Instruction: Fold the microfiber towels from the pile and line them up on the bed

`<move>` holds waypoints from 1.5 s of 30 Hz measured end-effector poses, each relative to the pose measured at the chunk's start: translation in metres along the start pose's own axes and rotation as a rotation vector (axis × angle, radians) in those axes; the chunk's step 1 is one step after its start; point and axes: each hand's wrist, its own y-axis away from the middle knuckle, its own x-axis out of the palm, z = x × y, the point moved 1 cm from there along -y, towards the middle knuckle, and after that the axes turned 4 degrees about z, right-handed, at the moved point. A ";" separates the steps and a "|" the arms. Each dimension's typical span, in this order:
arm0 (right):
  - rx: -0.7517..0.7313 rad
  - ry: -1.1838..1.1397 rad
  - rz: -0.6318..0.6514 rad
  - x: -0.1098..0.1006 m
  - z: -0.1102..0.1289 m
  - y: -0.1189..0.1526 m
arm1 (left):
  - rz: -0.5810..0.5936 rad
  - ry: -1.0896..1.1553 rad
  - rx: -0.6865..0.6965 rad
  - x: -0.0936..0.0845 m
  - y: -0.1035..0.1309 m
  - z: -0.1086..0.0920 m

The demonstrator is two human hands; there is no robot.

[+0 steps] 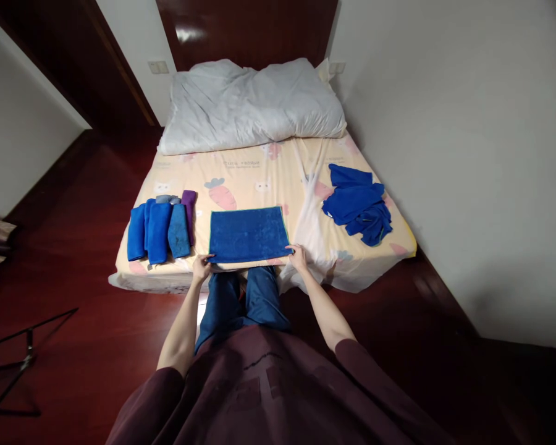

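A blue towel (pixel 249 233) with a thin green edge lies spread as a rectangle near the front edge of the bed. My left hand (pixel 202 267) pinches its near left corner. At the near right corner, my right hand (pixel 298 256) grips the cloth between thumb and fingers. To the left sits a group of rolled or folded towels (pixel 159 230), mostly blue, with a purple one (pixel 189 213) and a grey one among them. A loose heap of blue towels (pixel 359 201) lies on the right side of the bed.
The bed (pixel 254 172) has a yellow sheet with carrot prints. A white quilt (pixel 254 108) is bunched against the dark headboard (pixel 248 31). A wall (pixel 463 154) stands close on the right. Black tripod legs (pixel 26 358) rest on the red floor at left.
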 end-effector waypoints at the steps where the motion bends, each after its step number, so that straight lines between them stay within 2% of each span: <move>1: -0.022 0.007 -0.007 0.000 0.000 -0.002 | -0.016 -0.012 0.016 0.000 -0.001 -0.001; 5: -0.117 -0.041 -0.037 0.002 0.000 -0.008 | -0.047 -0.059 0.114 -0.001 -0.008 -0.005; 9: -0.179 -0.104 -0.004 0.006 -0.005 -0.011 | 0.068 -0.188 0.260 -0.001 -0.016 -0.004; 12: -0.173 -0.119 0.058 0.007 -0.012 -0.012 | 0.109 -0.187 0.233 0.002 -0.017 0.005; 19: -0.081 -0.095 0.039 0.005 -0.022 -0.020 | 0.024 0.003 0.208 0.014 -0.016 0.025; 22: -0.119 -0.103 0.011 0.004 -0.020 -0.019 | -0.010 0.042 0.197 0.017 -0.019 0.029; 27: -0.147 -0.131 -0.007 0.004 -0.019 -0.017 | 0.000 0.057 0.201 0.019 -0.020 0.033; 35: -0.078 -0.153 0.020 0.004 -0.017 -0.019 | 0.029 0.034 0.136 0.017 -0.018 0.027; 40: 0.014 -0.151 -0.051 0.006 -0.023 -0.021 | -0.050 0.023 0.009 0.017 -0.020 0.021; 45: 0.021 -0.072 -0.117 0.007 -0.026 -0.023 | -0.071 0.009 -0.015 0.017 -0.020 0.016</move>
